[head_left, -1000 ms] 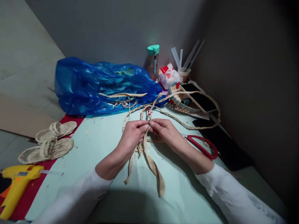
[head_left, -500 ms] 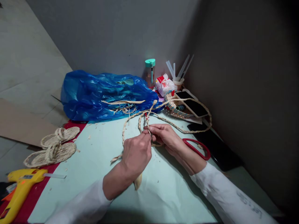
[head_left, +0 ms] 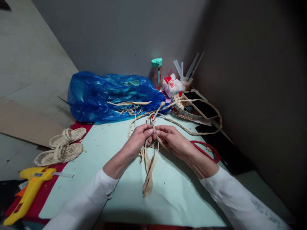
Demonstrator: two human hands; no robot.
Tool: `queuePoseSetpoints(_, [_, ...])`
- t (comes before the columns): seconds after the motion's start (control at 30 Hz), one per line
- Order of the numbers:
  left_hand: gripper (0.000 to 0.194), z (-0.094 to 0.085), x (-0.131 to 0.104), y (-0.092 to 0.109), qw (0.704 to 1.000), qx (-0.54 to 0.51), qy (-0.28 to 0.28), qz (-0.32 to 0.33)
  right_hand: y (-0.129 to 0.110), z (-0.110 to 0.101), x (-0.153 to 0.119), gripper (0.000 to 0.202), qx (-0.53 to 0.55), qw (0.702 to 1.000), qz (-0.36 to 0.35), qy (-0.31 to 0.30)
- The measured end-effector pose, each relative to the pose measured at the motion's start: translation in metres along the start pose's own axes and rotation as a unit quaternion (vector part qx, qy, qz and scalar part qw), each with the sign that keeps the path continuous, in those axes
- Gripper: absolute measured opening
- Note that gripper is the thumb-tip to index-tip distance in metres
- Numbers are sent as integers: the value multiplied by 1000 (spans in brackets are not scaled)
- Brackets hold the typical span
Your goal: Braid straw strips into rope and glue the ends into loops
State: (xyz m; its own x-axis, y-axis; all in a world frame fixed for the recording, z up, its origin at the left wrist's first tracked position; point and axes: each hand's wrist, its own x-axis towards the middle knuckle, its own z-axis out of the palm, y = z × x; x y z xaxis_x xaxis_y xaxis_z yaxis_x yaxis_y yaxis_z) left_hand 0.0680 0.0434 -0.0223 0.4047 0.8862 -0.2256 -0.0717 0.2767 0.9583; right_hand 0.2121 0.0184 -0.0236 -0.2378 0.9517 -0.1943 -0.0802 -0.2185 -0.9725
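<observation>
Both my left hand and my right hand are closed in a pinch on a straw-coloured braid, fingertips almost meeting at the middle of the table. Loose flat fibre strands hang from the pinch toward me, the widest lying on the pale green table cover. Beyond my fingers the braid runs to a red tie. A long braided cord loops away to the right, over a small basket and a phone. What sits between the fingertips is partly hidden.
At left lie woven sandals and a yellow glue gun. A blue plastic bag lies behind. Red-handled scissors rest beside my right forearm, near a black phone-like slab. A bottle and cup of glue sticks stand at the wall.
My left hand has moved up from below and now pinches the braid beside my right hand. More loose strands show hanging below. The view has shifted slightly.
</observation>
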Motion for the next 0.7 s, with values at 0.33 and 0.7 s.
queuePoseSetpoints(0.33, [9, -4, 2, 0, 999, -2, 12, -42, 5, -6, -3, 11, -274, 956, -96, 38])
queuePoseSetpoints(0.7, [12, -10, 0, 9, 990, -116, 20, -80, -12, -7, -10, 25, -71, 995, -63, -17])
